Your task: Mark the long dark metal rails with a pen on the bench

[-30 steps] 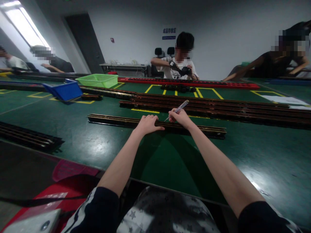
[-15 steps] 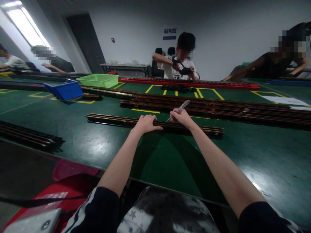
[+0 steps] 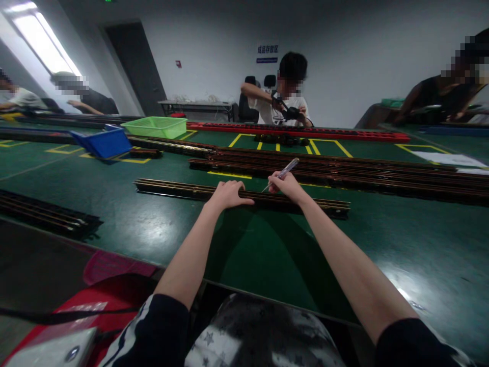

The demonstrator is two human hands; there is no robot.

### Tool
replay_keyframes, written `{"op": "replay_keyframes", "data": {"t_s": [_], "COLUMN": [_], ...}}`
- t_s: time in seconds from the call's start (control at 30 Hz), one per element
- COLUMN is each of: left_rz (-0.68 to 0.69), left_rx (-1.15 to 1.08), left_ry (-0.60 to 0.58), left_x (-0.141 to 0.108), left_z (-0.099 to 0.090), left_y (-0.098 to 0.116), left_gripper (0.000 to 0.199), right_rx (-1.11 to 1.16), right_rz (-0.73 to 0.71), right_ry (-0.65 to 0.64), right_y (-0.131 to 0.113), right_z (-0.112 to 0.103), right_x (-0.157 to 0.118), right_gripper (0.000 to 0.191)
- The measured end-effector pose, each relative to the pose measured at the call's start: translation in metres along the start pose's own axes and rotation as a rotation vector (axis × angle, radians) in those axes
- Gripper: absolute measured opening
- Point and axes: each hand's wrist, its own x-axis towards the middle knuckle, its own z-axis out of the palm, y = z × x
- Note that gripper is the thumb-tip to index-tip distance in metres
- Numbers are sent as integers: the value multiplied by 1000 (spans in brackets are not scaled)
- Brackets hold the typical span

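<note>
A long dark rail with brassy edges [image 3: 175,187] lies crosswise on the green table in front of me. My left hand [image 3: 230,194] grips its middle, with the thumb along the near side and the fingers over the far side. In my right hand [image 3: 281,184] is a slim pen-like tool [image 3: 288,167], held in a pinch. The tool slants down to the left, its thin tip at the rail just right of my left hand. What the tip touches is too small to tell.
Long dark rails [image 3: 344,171] lie beyond my hands, more rails [image 3: 42,213] at the left. A blue bin [image 3: 105,143] and a green basket [image 3: 155,127] stand back left. Across the table a person [image 3: 263,104] handles a dark object. Papers [image 3: 449,158] lie right.
The person at the far right has shifted to the right and drawn an arm back. My hands, the tool and the rail have barely moved.
</note>
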Motion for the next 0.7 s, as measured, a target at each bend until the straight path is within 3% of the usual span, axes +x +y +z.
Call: {"op": "replay_keyframes", "data": {"t_s": [0.7], "left_rz": [-11], "left_rx": [-13], "left_ry": [0], "left_x": [-1], "left_z": [0], "left_y": [-5], "left_gripper": [65], "right_rx": [6], "right_rz": [-24], "right_ry": [16], "right_y": [9], "right_z": [-8], "right_x": [5], "right_gripper": [25]}}
